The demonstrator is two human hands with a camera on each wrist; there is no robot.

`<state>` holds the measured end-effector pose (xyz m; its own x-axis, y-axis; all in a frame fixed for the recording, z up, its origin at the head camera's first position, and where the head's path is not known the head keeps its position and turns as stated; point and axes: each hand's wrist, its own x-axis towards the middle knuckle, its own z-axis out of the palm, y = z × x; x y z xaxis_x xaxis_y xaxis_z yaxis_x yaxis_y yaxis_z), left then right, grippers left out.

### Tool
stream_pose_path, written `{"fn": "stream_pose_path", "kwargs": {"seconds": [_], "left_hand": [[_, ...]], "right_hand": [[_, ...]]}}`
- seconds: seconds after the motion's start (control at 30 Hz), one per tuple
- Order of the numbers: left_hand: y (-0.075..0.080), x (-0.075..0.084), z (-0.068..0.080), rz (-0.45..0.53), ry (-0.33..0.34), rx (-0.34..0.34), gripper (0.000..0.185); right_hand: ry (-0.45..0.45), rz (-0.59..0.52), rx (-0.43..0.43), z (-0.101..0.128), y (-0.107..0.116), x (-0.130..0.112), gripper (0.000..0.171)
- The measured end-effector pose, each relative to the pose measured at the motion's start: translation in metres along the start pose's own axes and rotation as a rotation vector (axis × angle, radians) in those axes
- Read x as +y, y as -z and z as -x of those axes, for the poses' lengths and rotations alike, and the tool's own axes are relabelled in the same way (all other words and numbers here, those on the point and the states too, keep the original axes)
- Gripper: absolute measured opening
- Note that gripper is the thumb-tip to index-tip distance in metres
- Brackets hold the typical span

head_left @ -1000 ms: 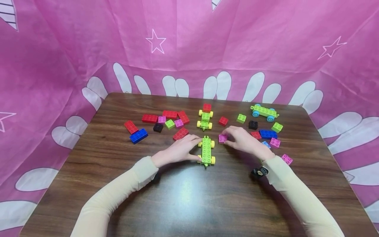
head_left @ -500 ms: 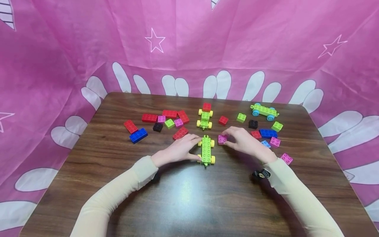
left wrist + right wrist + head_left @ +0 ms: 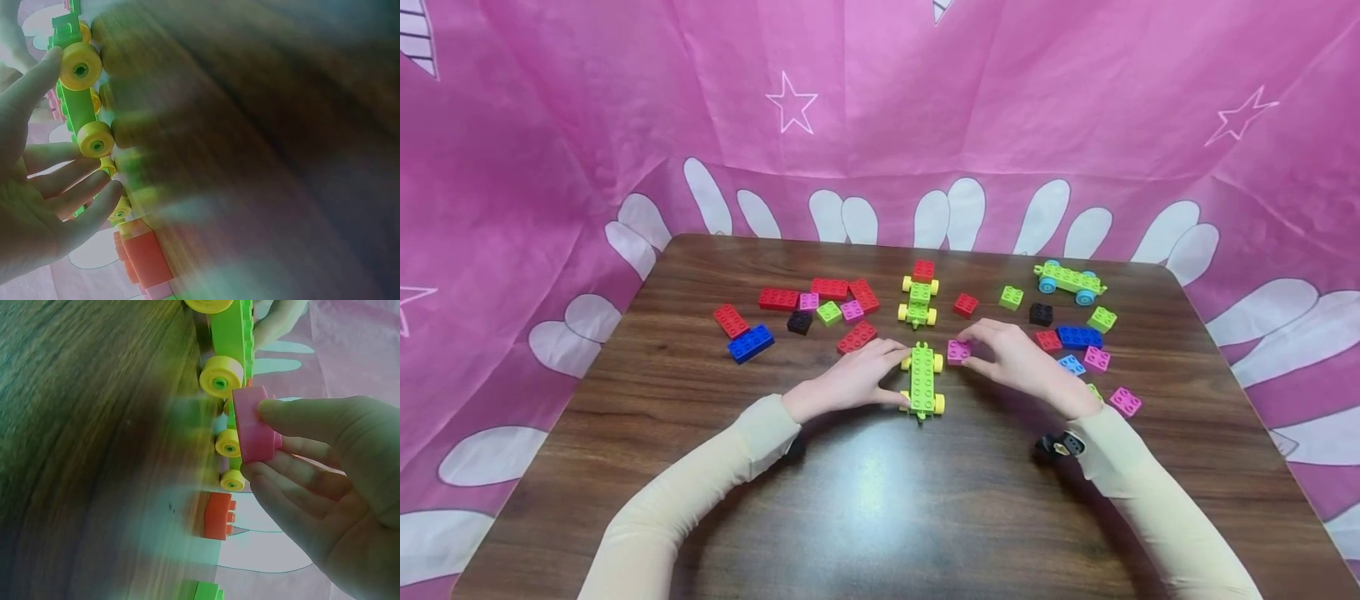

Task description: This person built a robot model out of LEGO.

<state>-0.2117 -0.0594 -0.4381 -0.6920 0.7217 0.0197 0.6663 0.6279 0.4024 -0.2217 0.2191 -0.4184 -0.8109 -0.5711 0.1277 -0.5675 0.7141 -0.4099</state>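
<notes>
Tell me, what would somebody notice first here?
Probably the two hands in the middle of the brown table. The left hand holds a green toy car base with yellow wheels, and the right hand pinches a pink block right beside it. Bright blocks lie scattered behind them, with pink cloth all around.

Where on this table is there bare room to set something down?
The near half of the table, between the two sleeves, is bare wood, as is the left edge beside the blue brick. The far strip is crowded, from the red bricks to the blue-wheeled car.
</notes>
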Motion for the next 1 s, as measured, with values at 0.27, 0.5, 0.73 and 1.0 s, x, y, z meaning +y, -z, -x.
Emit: {"fn": "stream_pose_path", "kwargs": {"seconds": [0.27,0.5,0.73,1.0], "left_hand": [[0.001,0.0,0.0,0.006,0.003,-0.006,0.081],[0.001,0.0,0.0,0.005,0.003,-0.009,0.081],[0.0,-0.001,-0.001,0.01,0.004,-0.013,0.081],[-0.001,-0.002,-0.002,0.009,0.003,-0.017,0.08]], "right_hand": [[-0.018,-0.018,-0.003,-0.001,0.001,-0.007,0.033],[-0.005,-0.05,-0.003,-0.002,0.0,-0.011,0.034],[-0.001,-0.063,0.005,-0.002,-0.001,-0.013,0.034],[0.018,-0.081,0.007,-0.004,-0.004,-0.017,0.034]]}}
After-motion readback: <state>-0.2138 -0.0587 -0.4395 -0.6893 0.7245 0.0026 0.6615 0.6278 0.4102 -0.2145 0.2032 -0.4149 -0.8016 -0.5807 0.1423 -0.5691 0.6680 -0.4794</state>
